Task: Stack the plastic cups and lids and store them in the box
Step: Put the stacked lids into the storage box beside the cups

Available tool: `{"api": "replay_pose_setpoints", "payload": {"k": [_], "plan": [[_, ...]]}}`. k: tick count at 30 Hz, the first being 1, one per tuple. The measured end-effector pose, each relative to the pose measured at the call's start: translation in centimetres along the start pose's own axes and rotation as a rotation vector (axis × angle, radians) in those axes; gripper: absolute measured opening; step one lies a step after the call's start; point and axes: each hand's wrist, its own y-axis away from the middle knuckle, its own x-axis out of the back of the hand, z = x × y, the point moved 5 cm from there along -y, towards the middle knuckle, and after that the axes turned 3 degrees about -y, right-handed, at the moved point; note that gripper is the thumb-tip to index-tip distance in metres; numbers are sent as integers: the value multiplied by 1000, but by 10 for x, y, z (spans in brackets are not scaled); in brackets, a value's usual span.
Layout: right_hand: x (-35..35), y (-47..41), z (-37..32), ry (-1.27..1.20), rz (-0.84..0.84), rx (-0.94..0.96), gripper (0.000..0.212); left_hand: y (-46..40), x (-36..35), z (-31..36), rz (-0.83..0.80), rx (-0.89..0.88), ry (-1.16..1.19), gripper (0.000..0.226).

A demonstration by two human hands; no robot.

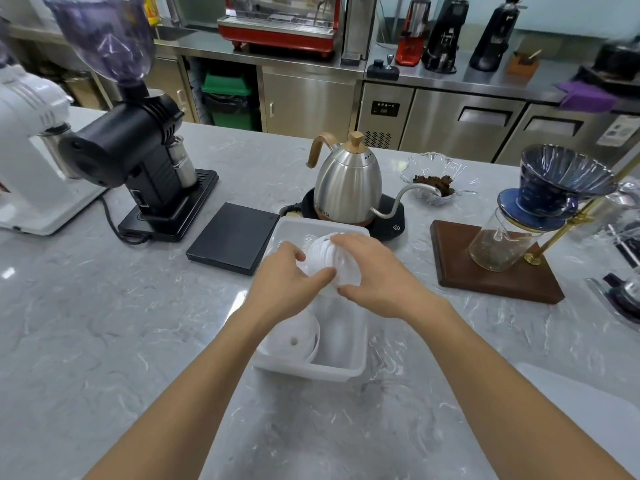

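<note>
A grey marble counter [104, 323] carries a white plastic box [349, 367] at its middle, just in front of a steel kettle [349, 181]. Above the box's far half, 2 hands hold 1 stack of white lids [322, 258] — the left hand [287, 282] and right hand [377, 271] each curl around it, thumbs underneath. More lids [298, 337] lie in the box's near-left corner. The stack looks light, thin and slippery — probably best gripped by its rims from both sides.

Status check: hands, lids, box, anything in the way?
Left hand and right hand both grip the white plastic lid stack over the white rectangular plastic box. Steel gooseneck kettle stands just behind the box.
</note>
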Motion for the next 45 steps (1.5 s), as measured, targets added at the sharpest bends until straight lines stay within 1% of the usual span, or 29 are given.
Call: {"api": "replay_pose_setpoints", "payload": {"k": [2,4,8,11,15,20,23,26,27,32,36,39,42,45], "plan": [[4,4,-2,-43,-73,16,81,6,3,-4,-26,3,15,47],[6,8,-5,-36,-133,18,82,11,7,-5,-43,-15,-27,39],[1,11,-11,-1,-241,20,82,14,10,-7,-39,-56,-119,44],[0,11,-14,32,-257,10,81,15,8,-10,-30,-78,-169,35],[-1,10,-15,75,-274,9,78,15,5,-10,-51,-115,-251,32],[4,12,-18,80,-258,20,79,14,6,-12,-41,-141,-215,33],[6,14,-21,107,-240,23,77,14,9,-11,-32,-152,-198,39],[0,14,-23,127,-264,29,74,13,7,-9,-76,-151,-262,55],[-1,14,-24,130,-270,32,73,13,7,-8,-90,-144,-276,56],[-2,14,-24,126,-336,26,73,5,7,-6,-120,-119,-239,46],[-7,11,-24,153,-413,12,74,0,1,-6,-173,-82,-140,43],[-12,7,-22,182,-437,-9,73,-2,-3,-11,-176,-51,-96,41],[-14,4,-20,190,-445,-28,73,-3,-6,-19,-172,-39,-95,34],[-16,1,-18,197,-441,-39,71,-1,-6,-20,-207,-64,-135,29]]}}
